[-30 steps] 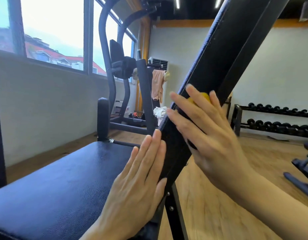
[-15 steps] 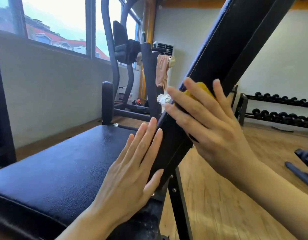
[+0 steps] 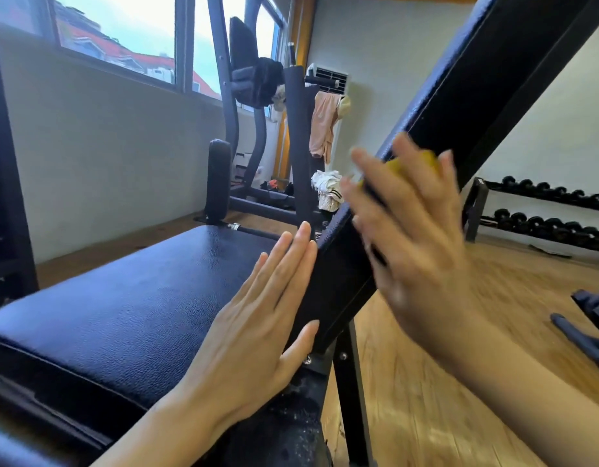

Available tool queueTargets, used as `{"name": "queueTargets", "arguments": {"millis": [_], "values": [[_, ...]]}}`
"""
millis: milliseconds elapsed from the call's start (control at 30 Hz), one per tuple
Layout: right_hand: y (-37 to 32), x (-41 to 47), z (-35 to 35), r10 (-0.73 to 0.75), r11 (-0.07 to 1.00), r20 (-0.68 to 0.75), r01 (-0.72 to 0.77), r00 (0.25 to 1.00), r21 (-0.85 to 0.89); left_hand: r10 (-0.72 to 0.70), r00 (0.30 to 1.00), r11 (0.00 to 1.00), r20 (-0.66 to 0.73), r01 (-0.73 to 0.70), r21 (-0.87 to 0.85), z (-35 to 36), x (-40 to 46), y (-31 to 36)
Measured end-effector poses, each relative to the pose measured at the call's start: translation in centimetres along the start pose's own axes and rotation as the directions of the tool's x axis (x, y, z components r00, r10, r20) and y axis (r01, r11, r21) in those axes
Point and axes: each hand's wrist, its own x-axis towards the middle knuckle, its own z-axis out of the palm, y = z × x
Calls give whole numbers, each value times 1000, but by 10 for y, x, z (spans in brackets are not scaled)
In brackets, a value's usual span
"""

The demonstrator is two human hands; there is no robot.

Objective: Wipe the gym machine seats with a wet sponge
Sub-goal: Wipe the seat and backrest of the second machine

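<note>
Black padded vinyl covers the flat seat [image 3: 129, 298] on the left, where the left hand [image 3: 257, 318] lies with straight fingers, tips against the lower end of the tilted backrest [image 3: 459, 96]. That backrest's long axis climbs from near centre toward the far upper right. Further right, the blurred right hand [image 3: 416, 237] presses a yellow sponge [image 3: 397, 165] against the backrest's edge, fingers spread over it.

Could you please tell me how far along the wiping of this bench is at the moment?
In hand: the right hand presses a yellow sponge against the inclined back pad, blurred mid-stroke, while the left hand lies flat at the pad's lower end. Whether the flat seat pad has been wiped cannot be told; no wet streaks show.
</note>
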Motion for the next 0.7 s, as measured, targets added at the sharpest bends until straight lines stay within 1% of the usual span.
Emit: {"name": "queueTargets", "arguments": {"millis": [100,133,167,233,267,333,400,467,533,567,633,667,700], "values": [[-2,-43,-1,-122,990,162,131,979,-45,-6,1000,999,22,7,-34,1,-1,0],[1,-52,-5,-130,988,193,142,973,-52,-7,1000,999,27,8,-38,1,-2,-1],[3,-51,-8,-113,991,196,126,974,-54,-10,1000,999,28,11,-46,1,-3,-1],[-4,-27,-3,-60,998,154,65,986,-25,-23,999,996,27,25,-81,2,-3,-2],[-11,-14,1,-58,998,136,59,989,-8,-29,999,995,31,32,-96,3,-3,-2],[-15,-8,7,-115,993,119,118,986,-21,-33,999,992,43,38,-117,5,-4,-3],[3,-25,1,-156,983,149,168,976,-71,-33,996,990,84,44,-136,4,-4,-6],[11,-38,-5,-108,987,143,124,984,-104,-29,993,992,117,43,-121,2,-8,-15],[-1,-28,4,-67,994,89,74,994,-82,-44,990,994,136,57,-91,0,-14,-25],[-12,-20,9,-85,994,84,91,993,-66,-52,987,994,152,65,-82,-1,-17,-29],[-21,-13,16,-203,976,125,211,971,-59,-46,980,994,192,64,-92,0,-23,-32],[-14,-18,14,-257,961,155,269,954,-65,-33,975,992,221,59,-112,1,-24,-32],[-3,-27,8,-275,954,175,291,945,-70,-22,968,988,250,59,-143,1,-26,-30]]}}
